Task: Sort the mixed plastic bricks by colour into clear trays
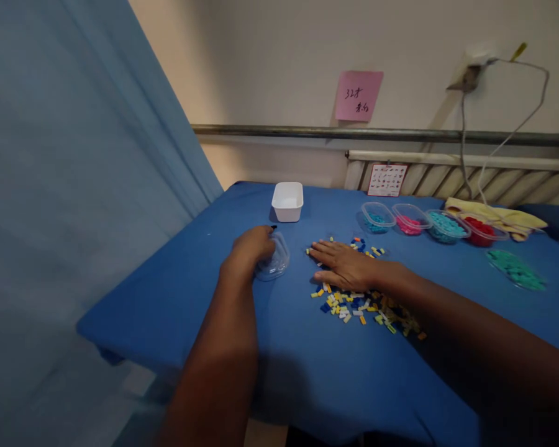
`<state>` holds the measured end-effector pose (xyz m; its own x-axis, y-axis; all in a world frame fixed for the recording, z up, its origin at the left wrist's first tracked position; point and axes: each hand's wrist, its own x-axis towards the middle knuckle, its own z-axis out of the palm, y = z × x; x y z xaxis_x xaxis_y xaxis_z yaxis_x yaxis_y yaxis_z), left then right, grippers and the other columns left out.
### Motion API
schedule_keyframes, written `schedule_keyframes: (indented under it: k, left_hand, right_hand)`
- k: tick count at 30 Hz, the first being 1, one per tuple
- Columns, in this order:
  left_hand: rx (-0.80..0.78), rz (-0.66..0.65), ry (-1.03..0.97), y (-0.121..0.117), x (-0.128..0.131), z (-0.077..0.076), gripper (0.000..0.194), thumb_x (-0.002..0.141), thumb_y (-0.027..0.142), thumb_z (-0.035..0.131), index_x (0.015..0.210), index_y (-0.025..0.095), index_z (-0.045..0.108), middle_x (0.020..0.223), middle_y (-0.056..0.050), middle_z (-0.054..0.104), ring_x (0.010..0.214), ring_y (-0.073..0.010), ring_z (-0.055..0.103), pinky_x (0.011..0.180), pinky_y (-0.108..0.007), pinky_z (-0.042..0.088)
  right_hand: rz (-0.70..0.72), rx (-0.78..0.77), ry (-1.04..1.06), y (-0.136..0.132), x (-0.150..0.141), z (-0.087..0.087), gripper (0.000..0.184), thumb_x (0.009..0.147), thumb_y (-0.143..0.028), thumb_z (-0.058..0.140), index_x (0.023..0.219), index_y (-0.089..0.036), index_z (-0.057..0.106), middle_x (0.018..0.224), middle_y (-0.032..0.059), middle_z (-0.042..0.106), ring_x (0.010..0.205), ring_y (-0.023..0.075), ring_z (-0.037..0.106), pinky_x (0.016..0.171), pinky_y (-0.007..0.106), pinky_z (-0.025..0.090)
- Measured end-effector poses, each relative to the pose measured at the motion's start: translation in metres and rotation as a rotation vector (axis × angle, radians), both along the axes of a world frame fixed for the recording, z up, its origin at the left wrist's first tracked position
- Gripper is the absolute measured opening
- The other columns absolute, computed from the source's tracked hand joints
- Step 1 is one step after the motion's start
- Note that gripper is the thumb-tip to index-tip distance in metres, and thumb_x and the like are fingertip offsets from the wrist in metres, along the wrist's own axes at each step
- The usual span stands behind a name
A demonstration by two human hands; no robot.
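Note:
On the blue-covered table, my left hand (255, 245) is closed on the rim of a clear plastic container (279, 264). A small dark bit shows by its fingertips, too small to name. To the right, my right hand (342, 266) lies flat with fingers stretched out over a spread of small plastic pieces (345, 304) in yellow, white, orange and dark blue. Some pieces stick out past the fingers and below the palm; others are hidden under the hand and forearm.
A white tub (287, 202) stands behind my left hand. Along the back right are clear tubs of blue (377, 222), pink (409, 223), light blue (447, 225) and red pieces (479, 230). Green pieces (517, 270) lie nearer. A yellow cloth (503, 214) and a hanging cable (464, 136) are behind.

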<state>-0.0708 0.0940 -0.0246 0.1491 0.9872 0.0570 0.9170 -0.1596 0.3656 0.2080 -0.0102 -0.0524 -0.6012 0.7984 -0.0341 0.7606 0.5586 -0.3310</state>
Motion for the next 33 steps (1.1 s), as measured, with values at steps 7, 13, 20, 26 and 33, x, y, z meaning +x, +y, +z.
schedule_keyframes:
  k: [7,13,20,26,33]
  left_hand:
    - [-0.113,0.014,0.084,-0.002,0.001,0.009,0.059,0.079,0.008,0.070,0.133,0.026,0.079,0.130,-0.015,0.082,0.115,-0.0342,0.078,0.096,-0.040,0.058]
    - [-0.006,0.045,0.027,-0.008,-0.002,0.022,0.043,0.086,0.009,0.065,0.122,0.022,0.084,0.126,-0.017,0.082,0.117,-0.0366,0.077,0.099,-0.044,0.057]
    - [0.336,-0.062,-0.569,-0.024,0.042,0.029,0.040,0.099,0.016,0.053,0.130,0.017,0.078,0.122,-0.010,0.082,0.105,-0.0242,0.077,0.094,-0.036,0.062]
    - [0.440,-0.560,-0.659,-0.089,0.128,-0.004,0.026,0.103,0.015,0.058,0.118,0.019,0.079,0.113,-0.008,0.080,0.110,-0.0212,0.074,0.103,-0.037,0.060]
    - [0.375,-0.745,-0.631,-0.111,0.152,-0.022,0.022,0.107,0.019,0.060,0.122,0.022,0.076,0.115,-0.009,0.079,0.112,-0.0218,0.075,0.100,-0.038,0.061]
  right_hand:
    - [0.079,-0.017,0.074,-0.051,-0.009,0.024,0.084,0.109,-0.077,0.039,0.172,-0.022,0.044,0.180,0.0157,0.033,0.169,0.0359,0.026,0.138,0.061,0.015]
    - [0.106,0.048,0.175,-0.082,0.008,0.033,0.072,0.109,-0.067,0.053,0.166,-0.024,0.054,0.177,0.0142,0.041,0.166,0.0350,0.035,0.136,0.060,0.026]
    - [-0.374,0.081,0.557,-0.098,0.070,0.028,0.049,0.105,-0.056,0.065,0.145,-0.030,0.073,0.147,0.0095,0.074,0.135,0.0355,0.070,0.118,0.059,0.054]
    - [-0.679,-0.163,1.189,-0.099,0.070,0.024,0.056,0.095,-0.062,0.076,0.134,-0.022,0.070,0.113,0.0118,0.083,0.092,0.0261,0.079,0.078,0.041,0.066]
    - [-0.749,-0.261,1.169,-0.101,0.096,0.023,0.054,0.081,-0.054,0.090,0.120,-0.019,0.075,0.068,-0.0025,0.067,0.056,0.0146,0.059,0.056,0.029,0.049]
